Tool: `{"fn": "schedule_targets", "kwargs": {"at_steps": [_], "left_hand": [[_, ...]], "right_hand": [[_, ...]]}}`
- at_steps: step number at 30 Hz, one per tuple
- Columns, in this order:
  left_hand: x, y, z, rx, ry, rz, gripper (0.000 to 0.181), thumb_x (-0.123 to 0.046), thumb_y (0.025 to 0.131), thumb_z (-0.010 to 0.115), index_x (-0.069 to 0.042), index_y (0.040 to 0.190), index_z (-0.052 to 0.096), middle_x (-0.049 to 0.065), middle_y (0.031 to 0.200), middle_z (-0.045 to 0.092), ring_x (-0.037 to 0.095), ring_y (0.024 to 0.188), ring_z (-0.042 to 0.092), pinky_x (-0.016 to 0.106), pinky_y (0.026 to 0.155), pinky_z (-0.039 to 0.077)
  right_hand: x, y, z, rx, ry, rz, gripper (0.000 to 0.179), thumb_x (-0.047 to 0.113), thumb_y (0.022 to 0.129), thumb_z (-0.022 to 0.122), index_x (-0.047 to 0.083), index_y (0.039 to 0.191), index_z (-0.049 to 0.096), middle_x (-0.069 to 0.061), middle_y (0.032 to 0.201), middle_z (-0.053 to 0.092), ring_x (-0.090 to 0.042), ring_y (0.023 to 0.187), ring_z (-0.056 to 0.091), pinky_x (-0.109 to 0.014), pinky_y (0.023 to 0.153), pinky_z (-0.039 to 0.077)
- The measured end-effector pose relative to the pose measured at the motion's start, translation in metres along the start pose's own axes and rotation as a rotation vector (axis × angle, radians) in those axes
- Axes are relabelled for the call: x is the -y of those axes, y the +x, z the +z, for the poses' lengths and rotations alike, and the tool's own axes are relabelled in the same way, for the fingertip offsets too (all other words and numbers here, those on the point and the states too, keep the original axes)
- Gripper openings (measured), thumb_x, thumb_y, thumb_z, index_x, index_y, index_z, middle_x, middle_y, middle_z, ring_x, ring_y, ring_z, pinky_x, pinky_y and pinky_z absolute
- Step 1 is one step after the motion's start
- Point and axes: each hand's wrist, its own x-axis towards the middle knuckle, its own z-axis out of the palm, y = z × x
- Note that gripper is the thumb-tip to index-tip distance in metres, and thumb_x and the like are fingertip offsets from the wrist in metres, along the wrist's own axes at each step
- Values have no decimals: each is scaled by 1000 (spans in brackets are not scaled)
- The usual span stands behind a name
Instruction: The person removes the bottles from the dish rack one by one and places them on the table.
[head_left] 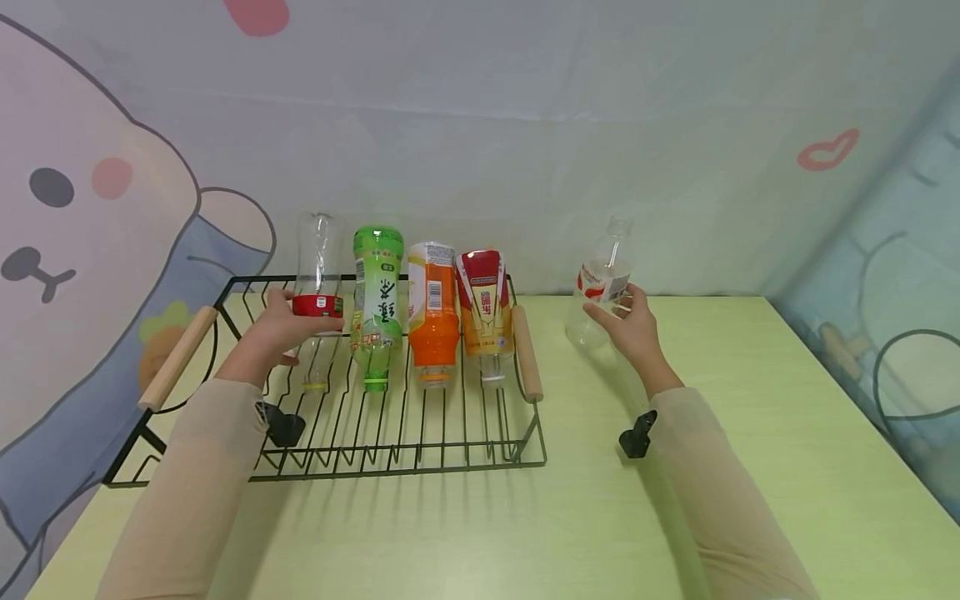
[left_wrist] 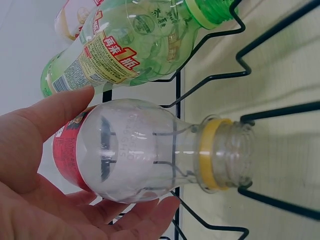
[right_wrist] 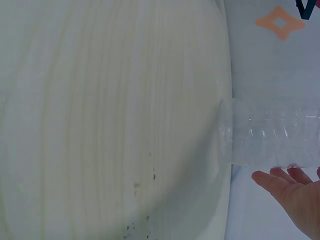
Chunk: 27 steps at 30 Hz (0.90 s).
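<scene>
My left hand [head_left: 279, 330] curls round a clear bottle with a red label [head_left: 318, 250], which stands upside down in a black wire rack [head_left: 367, 477]. In the left wrist view, its yellow-ringed neck [left_wrist: 214, 154] points down between the wires, with thumb and fingers on opposite sides of the body. Out on the table to the right, my right hand [head_left: 637, 335] holds a clear bottle with a white and red label [head_left: 588, 329], upright, thumb across the front. The right wrist view shows only its ribbed lower part [right_wrist: 272, 129] and straighter lower fingers beside it; the thumb is hidden there.
Beside the left bottle, a green tea bottle [head_left: 378, 292], an orange bottle [head_left: 433, 321] and a red-and-yellow bottle [head_left: 486, 304] stand inverted in the rack. Wooden handles [head_left: 528, 354] flank it. A cartoon-printed cloth [head_left: 525, 167] hangs behind the pale table [head_left: 480, 533].
</scene>
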Motion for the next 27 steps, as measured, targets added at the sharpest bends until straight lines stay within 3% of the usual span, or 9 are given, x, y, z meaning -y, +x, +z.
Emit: {"fn": "schedule_targets", "kwargs": {"at_steps": [12, 27], "left_hand": [[2, 3, 2, 9, -12, -7, 104, -36, 90, 65, -1, 148, -15, 32, 152, 11, 51, 135, 24, 62, 99, 40], [0, 0, -8, 3, -14, 31, 105, -36, 90, 65, 1, 149, -13, 33, 151, 12, 50, 134, 25, 60, 97, 43]], "right_hand": [[1, -3, -11, -13, -2, -18, 96, 49, 86, 67, 10, 154, 11, -20, 152, 31, -38, 138, 35, -50, 108, 36], [12, -16, -32, -29, -22, -59, 93, 44, 88, 67, 9, 154, 12, -20, 151, 31, -38, 139, 33, -53, 109, 34]]}}
